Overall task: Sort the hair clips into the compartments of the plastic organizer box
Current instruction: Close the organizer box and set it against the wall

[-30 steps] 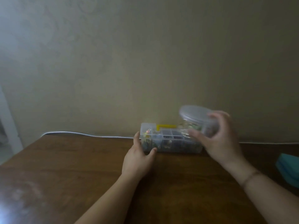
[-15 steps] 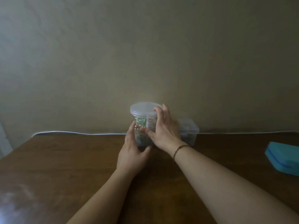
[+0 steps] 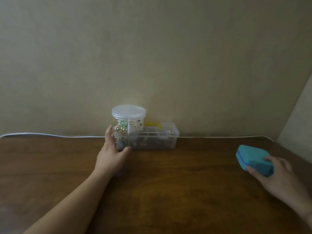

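A clear plastic organizer box (image 3: 157, 141) with a yellow handle stands against the wall at the back of the wooden table (image 3: 152, 191). Small dark and coloured items show through its front wall. A round clear jar (image 3: 128, 121) with a lid sits on the box's left end and holds small trinkets. My left hand (image 3: 112, 152) grips the left end of the box, thumb at the front and fingers round the side. My right hand (image 3: 276, 174) grips a teal case (image 3: 253, 159) at the right of the table.
A white cable (image 3: 50, 135) runs along the back edge of the table at the foot of the wall. The table's right edge slants down past the teal case.
My right hand let go of the round jar, which now rests on the box's left end, and moved right to take hold of the teal case. My left hand stayed at the box.
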